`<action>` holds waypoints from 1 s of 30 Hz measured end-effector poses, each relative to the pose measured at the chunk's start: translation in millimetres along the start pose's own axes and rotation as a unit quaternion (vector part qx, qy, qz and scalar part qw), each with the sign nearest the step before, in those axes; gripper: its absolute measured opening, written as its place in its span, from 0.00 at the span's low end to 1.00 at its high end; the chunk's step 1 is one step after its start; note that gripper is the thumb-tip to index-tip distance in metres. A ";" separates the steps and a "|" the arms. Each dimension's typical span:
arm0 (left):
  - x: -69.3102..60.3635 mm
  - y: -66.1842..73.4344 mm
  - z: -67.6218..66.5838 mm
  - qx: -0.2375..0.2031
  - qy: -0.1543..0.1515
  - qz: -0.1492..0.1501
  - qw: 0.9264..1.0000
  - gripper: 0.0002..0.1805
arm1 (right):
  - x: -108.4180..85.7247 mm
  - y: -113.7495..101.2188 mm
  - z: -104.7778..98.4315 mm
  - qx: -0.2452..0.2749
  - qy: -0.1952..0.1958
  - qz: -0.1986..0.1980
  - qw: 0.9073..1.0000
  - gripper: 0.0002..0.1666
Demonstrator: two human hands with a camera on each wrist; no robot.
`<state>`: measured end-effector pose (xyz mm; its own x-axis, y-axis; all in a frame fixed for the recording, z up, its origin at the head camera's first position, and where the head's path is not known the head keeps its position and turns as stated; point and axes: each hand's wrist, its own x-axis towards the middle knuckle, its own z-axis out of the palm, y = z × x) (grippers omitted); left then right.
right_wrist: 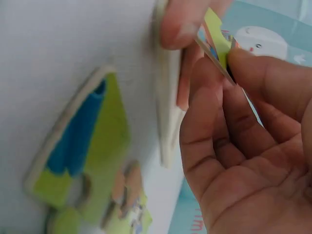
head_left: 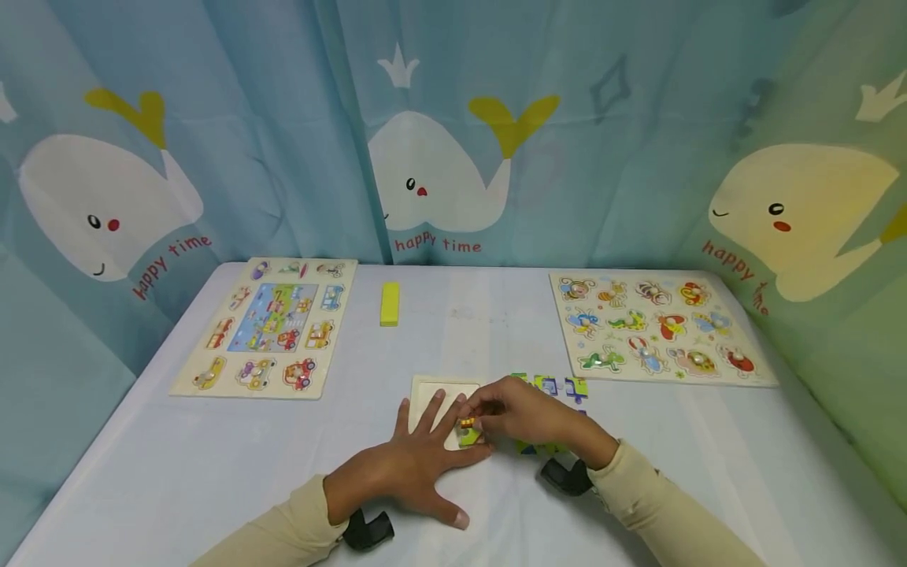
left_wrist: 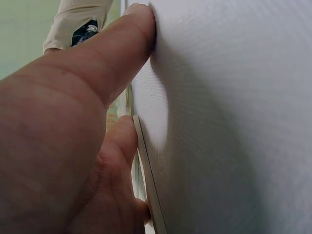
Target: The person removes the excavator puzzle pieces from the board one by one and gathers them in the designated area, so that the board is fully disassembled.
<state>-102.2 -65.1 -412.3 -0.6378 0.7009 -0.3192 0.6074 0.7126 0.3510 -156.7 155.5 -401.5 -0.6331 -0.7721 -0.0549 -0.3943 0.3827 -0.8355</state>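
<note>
A pale wooden puzzle tray [head_left: 425, 383] lies flat on the table in the head view. Spread over its lower left part, my left hand [head_left: 418, 468] rests with straight fingers, the thumb on the white cloth. My right hand [head_left: 520, 411] pinches a green jigsaw piece [head_left: 469, 435] between thumb and fingers at the tray's right side. In the right wrist view that piece [right_wrist: 217, 41] is tilted up from the tray's edge [right_wrist: 168, 112]. Several loose jigsaw pieces [head_left: 575, 387] lie right of the tray, partly hidden under my right hand and forearm.
A vehicle puzzle board [head_left: 327, 272] lies at the back left and an insect puzzle board [head_left: 666, 366] at the back right. Between them sits a yellow block [head_left: 390, 305]. A blue curtain [head_left: 283, 142] with whales stands behind the table [head_left: 212, 465].
</note>
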 end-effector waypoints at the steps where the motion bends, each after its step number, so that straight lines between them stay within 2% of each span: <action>1: 0.0 0.1 0.4 0.001 0.000 0.000 1.000 0.47 | -2.5 0.0 -0.5 -0.001 0.006 0.001 1.000 0.11; 5: -0.2 0.5 2.1 0.008 -0.001 -0.003 1.000 0.47 | -13.5 0.4 -4.6 -0.004 0.026 0.014 1.000 0.12; 9: -0.4 0.4 2.7 0.010 -0.001 -0.009 1.000 0.47 | -23.9 1.1 -10.2 -0.004 0.029 0.028 0.999 0.12; 13: 0.4 0.0 3.0 0.013 0.002 -0.011 1.000 0.48 | -33.4 3.1 -14.8 0.004 0.027 0.031 0.999 0.10; 16: 0.9 0.2 3.0 0.015 0.004 -0.014 1.000 0.48 | -40.4 5.6 -18.4 0.008 0.034 0.026 0.999 0.10; 21: 1.8 1.1 2.6 0.014 0.003 -0.016 1.000 0.48 | -54.1 7.3 -25.5 0.022 0.050 0.039 0.998 0.10; 24: 3.0 0.5 3.4 0.015 0.003 -0.015 1.000 0.48 | -62.2 7.0 -29.8 0.015 0.060 0.052 0.997 0.10; 30: 4.0 -0.9 4.9 0.016 0.004 -0.015 1.000 0.49 | -74.3 9.7 -37.2 0.005 0.071 0.052 0.996 0.09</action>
<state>-103.0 -62.8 -418.2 -0.6605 0.6783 -0.3219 0.6018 0.7346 0.3134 -138.3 235.5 -385.2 -0.7580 -0.6489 -0.0653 -0.3155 0.4524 -0.8342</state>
